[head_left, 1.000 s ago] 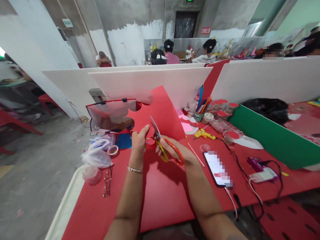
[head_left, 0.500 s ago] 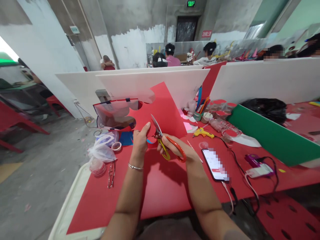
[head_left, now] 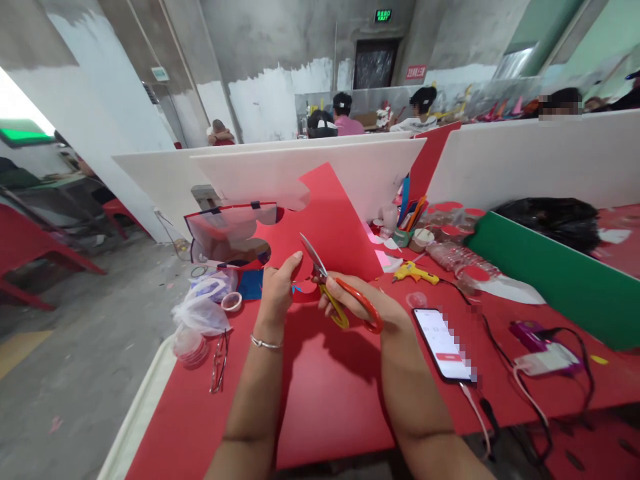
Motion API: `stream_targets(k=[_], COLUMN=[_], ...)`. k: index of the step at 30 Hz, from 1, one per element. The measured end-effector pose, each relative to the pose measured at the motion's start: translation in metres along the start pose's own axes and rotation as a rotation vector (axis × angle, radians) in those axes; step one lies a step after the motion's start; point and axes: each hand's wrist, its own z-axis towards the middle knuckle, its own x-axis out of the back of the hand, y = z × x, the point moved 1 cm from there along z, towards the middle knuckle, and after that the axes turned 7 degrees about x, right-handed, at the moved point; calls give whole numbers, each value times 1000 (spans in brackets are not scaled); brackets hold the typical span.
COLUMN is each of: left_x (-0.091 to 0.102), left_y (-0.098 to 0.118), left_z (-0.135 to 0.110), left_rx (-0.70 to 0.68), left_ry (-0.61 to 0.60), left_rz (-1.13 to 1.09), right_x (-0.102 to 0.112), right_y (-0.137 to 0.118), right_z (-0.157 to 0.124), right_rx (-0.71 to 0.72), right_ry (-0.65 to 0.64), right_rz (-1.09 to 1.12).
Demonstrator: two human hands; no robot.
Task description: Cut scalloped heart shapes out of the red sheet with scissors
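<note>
A sheet of red paper [head_left: 330,220] with rounded notches along its left edge is held up over the table. My left hand [head_left: 280,283] pinches its lower left part, thumb on top and the other fingers mostly hidden behind. In my right hand [head_left: 353,300] is a pair of scissors [head_left: 356,303] with one orange-red and one yellow handle. Their blades, spread a little, point up and left across the sheet, close to my left thumb. A small blue piece shows below the paper.
Left of my hands are a plastic bag [head_left: 203,307], a tape roll [head_left: 231,303], stacked clear lids [head_left: 190,347] and eyeglasses [head_left: 219,363]. On the right are a yellow glue gun [head_left: 415,272], a phone [head_left: 443,343], cables and a green board [head_left: 560,287]. White partitions [head_left: 525,150] stand behind.
My right hand and the scissors have shifted slightly right and down. My left hand still pinches the red paper. The camera view has moved a little.
</note>
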Motion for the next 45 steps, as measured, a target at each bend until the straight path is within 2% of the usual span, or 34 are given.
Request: stream_targets(k=[7, 13, 21, 29, 36, 39, 45], left_x=[2, -5, -14, -19, -23, -25, -26], left_y=[-4, -10, -13, -10, -14, -14, -8], left_z=[2, 4, 3, 2, 3, 1, -2], left_rx=[25, 58, 90, 1, 30, 69, 31], left_ry=[16, 32, -32, 68, 188, 159, 83], left_rz=[-12, -86, -189, -249, -367, -388, -327], right_x=[9, 10, 11, 8, 6, 6, 6], right_y=[8, 16, 9, 11, 12, 11, 10], right_z=[-2, -5, -7, -5, -2, -1, 0], right_rx=[-13, -14, 0, 12, 11, 17, 20], right_ry=[-33, -7, 13, 29, 25, 31, 29], right_rz=[16, 49, 26, 19, 12, 35, 73])
